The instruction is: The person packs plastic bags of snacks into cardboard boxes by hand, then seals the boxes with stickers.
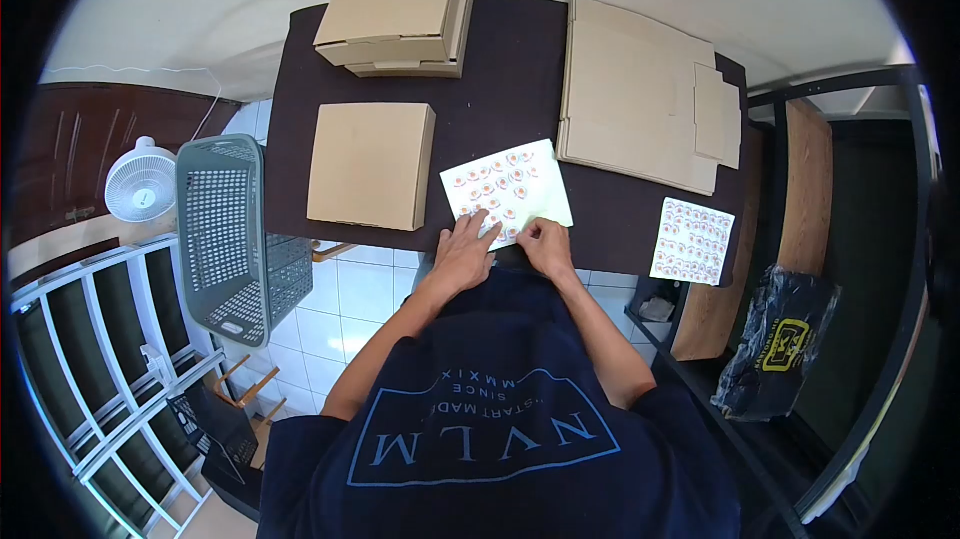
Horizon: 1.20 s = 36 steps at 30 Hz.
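Note:
A sheet of round stickers (500,179) lies tilted at the table's front edge, part of its backing bare on the right. My left hand (466,251) rests on the sheet's lower left corner with its fingers apart. At the lower right edge of the same sheet, my right hand (546,247) has its thumb and fingers pinched together; what is between them is too small to make out. A closed cardboard box (368,167) sits left of the sheet.
Stacked closed boxes (395,4) stand at the back left, flat cardboard pieces (635,89) at the back right. Another sticker sheet (692,241) lies at the right front. A grey-green basket (220,239) and a white fan (140,184) are left of the table.

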Available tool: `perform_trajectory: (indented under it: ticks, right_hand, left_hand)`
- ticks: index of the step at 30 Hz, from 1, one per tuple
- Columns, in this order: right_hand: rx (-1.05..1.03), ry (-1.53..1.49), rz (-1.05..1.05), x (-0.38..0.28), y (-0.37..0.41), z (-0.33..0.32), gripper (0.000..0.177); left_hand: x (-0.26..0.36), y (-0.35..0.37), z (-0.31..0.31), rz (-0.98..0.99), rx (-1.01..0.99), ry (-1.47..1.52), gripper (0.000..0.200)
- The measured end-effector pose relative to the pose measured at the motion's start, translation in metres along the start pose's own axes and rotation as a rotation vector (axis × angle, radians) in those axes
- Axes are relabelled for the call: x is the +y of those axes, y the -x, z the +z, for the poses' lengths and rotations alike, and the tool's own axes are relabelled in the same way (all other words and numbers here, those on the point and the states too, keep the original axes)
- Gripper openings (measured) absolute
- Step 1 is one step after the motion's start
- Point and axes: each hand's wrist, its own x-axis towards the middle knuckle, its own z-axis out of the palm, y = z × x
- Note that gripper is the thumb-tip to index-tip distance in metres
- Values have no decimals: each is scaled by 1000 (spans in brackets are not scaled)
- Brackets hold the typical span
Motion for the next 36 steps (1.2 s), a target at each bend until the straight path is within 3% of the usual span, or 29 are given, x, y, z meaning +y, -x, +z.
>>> perform_trajectory:
  ticks: [7, 9, 13, 14, 15, 17, 19, 26, 30, 36]
  right_hand:
    - [124, -120, 0, 15, -3, -29, 25]
    - [361, -15, -120, 3, -19, -43, 32]
    - [647, 134, -303, -43, -74, -72, 32]
    - [722, 201, -375, -55, -90, -77, 33]
    - [720, 205, -380, -60, -108, -80, 33]
    - [753, 308, -415, -67, -137, -86, 36]
    - [677, 377, -349, -59, -158, -84, 37]
    - [438, 472, -120, -67, -167, -90, 46]
    - [407, 568, -132, -71, -173, -84, 51]
    - [344, 622, 72, -97, -180, -75, 54]
  left_hand:
    - [-4, 1, 2, 52, 53, 28, 53]
    - [-2, 1, 3, 60, 116, 30, 49]
    - [10, -11, 6, 24, 203, 15, 41]
    - [11, -18, 7, 74, 310, 57, 40]
    - [13, -24, 7, 124, 417, 100, 39]
    - [16, -31, 8, 130, 376, 159, 38]
    - [13, -38, 13, 174, 319, 202, 35]
    - [-3, -45, 27, 265, 416, 298, 28]
    - [-11, -45, 24, 278, 359, 382, 26]
    - [-10, -42, 22, 306, 372, 356, 23]
